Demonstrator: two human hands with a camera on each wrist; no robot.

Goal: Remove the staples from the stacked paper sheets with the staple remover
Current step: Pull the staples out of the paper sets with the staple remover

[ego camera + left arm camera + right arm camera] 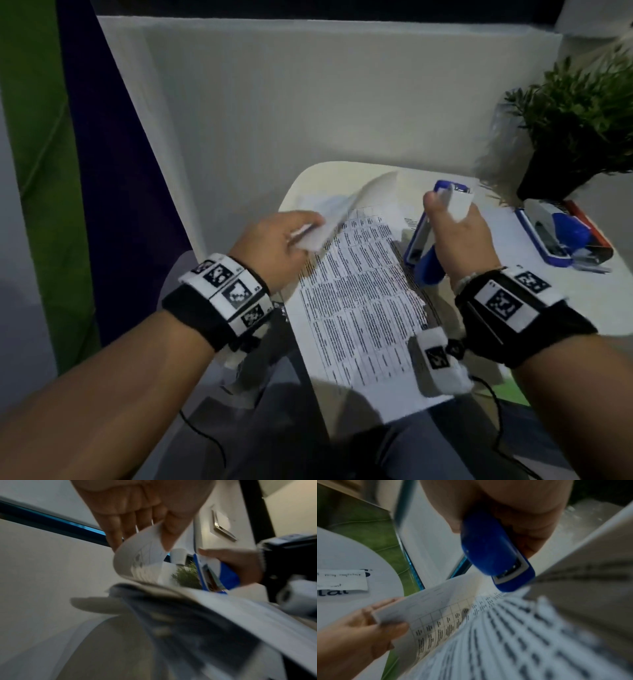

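A stack of printed paper sheets [359, 301] lies on the small white table [308, 181], overhanging its near edge. My left hand [305, 233] pinches the stack's far left corner [137, 555] between thumb and fingers, and the top sheets curl up there. My right hand [452, 209] grips a blue and white staple remover [428, 253], shaped like a stapler, and holds it upright just right of the sheets' far edge. In the right wrist view its blue end [496, 555] hangs just above the printed page [488, 635]. No staple is visible in any view.
A potted green plant [575, 137] stands at the table's far right. In front of it an open box [582, 236] holds another blue and white stapler. A pale wall runs close behind the table. My lap lies under the overhanging sheets.
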